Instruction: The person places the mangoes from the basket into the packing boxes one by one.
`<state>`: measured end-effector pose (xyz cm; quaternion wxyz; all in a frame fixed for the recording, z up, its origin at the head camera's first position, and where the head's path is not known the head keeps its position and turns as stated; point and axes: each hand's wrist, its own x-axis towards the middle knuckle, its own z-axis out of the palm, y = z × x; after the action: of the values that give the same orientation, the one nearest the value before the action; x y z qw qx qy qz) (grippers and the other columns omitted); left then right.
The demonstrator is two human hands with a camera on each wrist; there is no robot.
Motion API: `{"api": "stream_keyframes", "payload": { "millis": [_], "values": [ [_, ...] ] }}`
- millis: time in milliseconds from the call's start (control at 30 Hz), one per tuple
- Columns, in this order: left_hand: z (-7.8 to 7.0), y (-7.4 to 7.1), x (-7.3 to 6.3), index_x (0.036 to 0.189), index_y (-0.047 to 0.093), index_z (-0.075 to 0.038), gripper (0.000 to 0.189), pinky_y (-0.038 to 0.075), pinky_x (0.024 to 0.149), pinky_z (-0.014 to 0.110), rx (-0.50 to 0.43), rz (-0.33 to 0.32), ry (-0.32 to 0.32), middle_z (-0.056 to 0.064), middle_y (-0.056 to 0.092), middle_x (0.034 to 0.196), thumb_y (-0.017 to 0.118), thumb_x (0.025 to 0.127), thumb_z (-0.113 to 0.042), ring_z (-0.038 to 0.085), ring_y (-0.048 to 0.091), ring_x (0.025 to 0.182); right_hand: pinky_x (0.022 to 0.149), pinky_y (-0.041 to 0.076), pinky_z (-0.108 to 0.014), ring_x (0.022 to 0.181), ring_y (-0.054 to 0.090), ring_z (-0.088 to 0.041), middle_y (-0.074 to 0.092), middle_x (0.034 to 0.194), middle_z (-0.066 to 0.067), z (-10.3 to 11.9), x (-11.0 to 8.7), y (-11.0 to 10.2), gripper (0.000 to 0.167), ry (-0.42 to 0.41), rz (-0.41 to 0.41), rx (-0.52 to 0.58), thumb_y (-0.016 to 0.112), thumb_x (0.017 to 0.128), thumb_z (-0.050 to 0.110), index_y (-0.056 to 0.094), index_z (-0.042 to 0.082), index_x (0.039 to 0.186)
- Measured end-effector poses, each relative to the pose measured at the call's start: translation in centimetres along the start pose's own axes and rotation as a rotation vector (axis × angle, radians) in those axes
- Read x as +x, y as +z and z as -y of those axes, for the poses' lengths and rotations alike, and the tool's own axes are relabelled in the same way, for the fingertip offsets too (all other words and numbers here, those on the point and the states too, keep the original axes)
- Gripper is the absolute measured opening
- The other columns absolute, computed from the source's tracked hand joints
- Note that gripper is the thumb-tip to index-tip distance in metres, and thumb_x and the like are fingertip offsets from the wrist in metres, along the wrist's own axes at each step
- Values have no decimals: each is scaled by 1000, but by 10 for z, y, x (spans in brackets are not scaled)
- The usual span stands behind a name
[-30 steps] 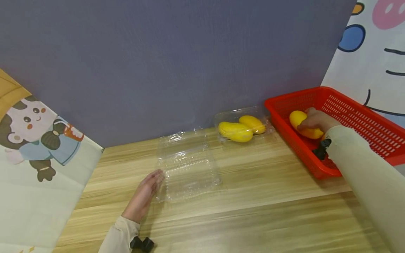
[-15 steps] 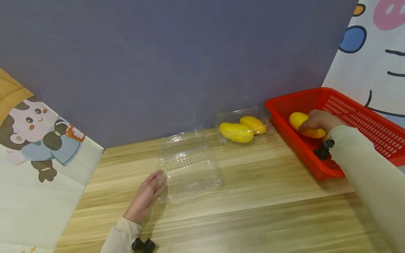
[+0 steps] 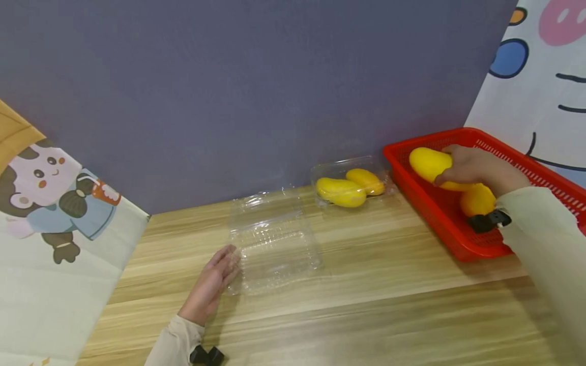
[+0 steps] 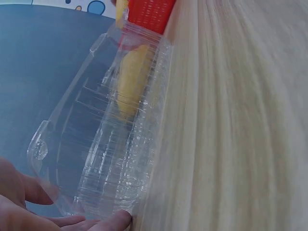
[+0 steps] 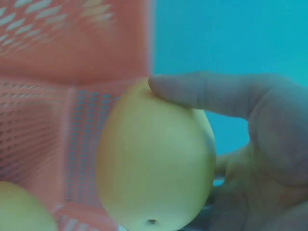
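Observation:
A yellow mango (image 3: 429,163) is gripped by my right hand (image 3: 480,168) over the red basket (image 3: 426,218). In the right wrist view the thumb lies across the top of this mango (image 5: 154,159). Another mango (image 3: 478,200) sits in the basket below the hand. My left hand (image 3: 212,279) rests at the left edge of a clear plastic clamshell box (image 3: 279,259), which lies opened out on the table. In the left wrist view its fingers touch the near end of the box (image 4: 91,159), thumb apart from the others.
A second clear box (image 3: 329,168) with two mangoes (image 3: 341,192) stands at the back, beside the basket's left rim. A grey-blue wall (image 3: 274,101) closes off the rear of the wooden table (image 3: 366,305). Cartoon-printed panels (image 3: 59,203) flank both sides.
The right hand has lifted its mango up from the basket floor, uncovering another mango beneath. The left hand and the opened box have hardly moved.

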<state>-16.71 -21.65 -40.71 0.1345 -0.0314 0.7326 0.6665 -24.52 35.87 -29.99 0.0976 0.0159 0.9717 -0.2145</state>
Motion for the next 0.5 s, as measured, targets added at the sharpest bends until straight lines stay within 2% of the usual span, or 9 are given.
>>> {"api": "stream_keyframes", "payload": {
  "millis": [100, 267, 500],
  "values": [
    [0, 0, -1, 159, 10, -2, 53, 28, 123, 48, -12, 13, -3, 18, 11, 167, 23, 109, -16, 39, 20, 152, 85, 45, -68, 109, 44, -49, 47, 131, -34, 13, -12, -1, 105, -43, -29, -65, 81, 75, 46, 25, -4, 149],
    [2, 1, 1, 159, 11, -4, 53, 29, 122, 47, -21, 14, -9, 15, 10, 168, 25, 109, -15, 38, 21, 152, 79, 50, -58, 102, 51, -41, 55, 125, -28, 29, -32, 3, 97, -120, -65, -129, 82, 75, 45, 34, -1, 146],
    [0, 1, 0, 159, 11, -5, 53, 28, 123, 48, -21, 10, -13, 13, 9, 168, 25, 109, -15, 38, 20, 152, 77, 50, -47, 98, 53, -31, 60, 117, -19, 30, -55, 19, 89, -181, -77, -173, 81, 77, 45, 40, 2, 143]
  ]
}}
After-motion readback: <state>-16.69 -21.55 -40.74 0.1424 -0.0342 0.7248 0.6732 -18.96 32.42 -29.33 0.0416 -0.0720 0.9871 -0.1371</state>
